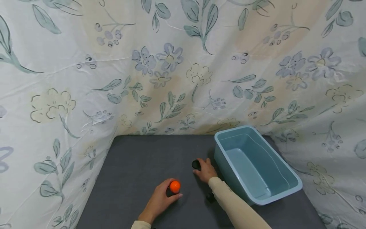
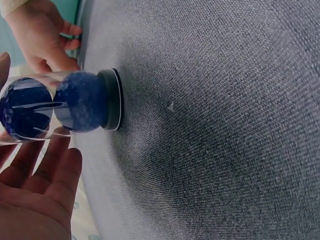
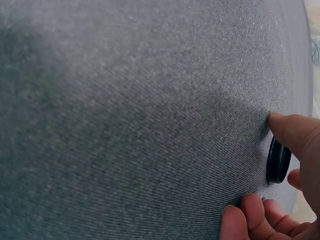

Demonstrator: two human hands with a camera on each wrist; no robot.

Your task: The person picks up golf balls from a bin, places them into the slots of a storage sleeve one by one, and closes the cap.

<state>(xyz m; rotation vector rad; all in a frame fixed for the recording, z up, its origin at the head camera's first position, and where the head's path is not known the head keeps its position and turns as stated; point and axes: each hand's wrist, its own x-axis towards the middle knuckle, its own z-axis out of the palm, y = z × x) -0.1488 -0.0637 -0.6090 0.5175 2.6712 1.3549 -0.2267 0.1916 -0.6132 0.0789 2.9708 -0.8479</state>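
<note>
My left hand (image 1: 160,197) holds an upright clear tube (image 2: 80,102) with its thumb and fingers around the sides. An orange ball (image 1: 175,186) shows at the tube's top in the head view. Dark blue balls (image 2: 26,107) fill the part seen in the left wrist view, above a black cap (image 2: 114,100) at the bottom, close over the table. Farther right, my right hand (image 1: 206,171) is at a round black lid (image 1: 196,164), fingers and thumb curled about it. In the right wrist view the lid (image 3: 278,159) lies low at the cloth, between the fingers.
A light blue plastic bin (image 1: 231,167) stands on the right of the dark grey cloth-covered table (image 1: 137,168), close beside my right hand. A small dark object (image 1: 210,197) shows by my right forearm. Floral curtains (image 1: 171,95) hang behind and at both sides.
</note>
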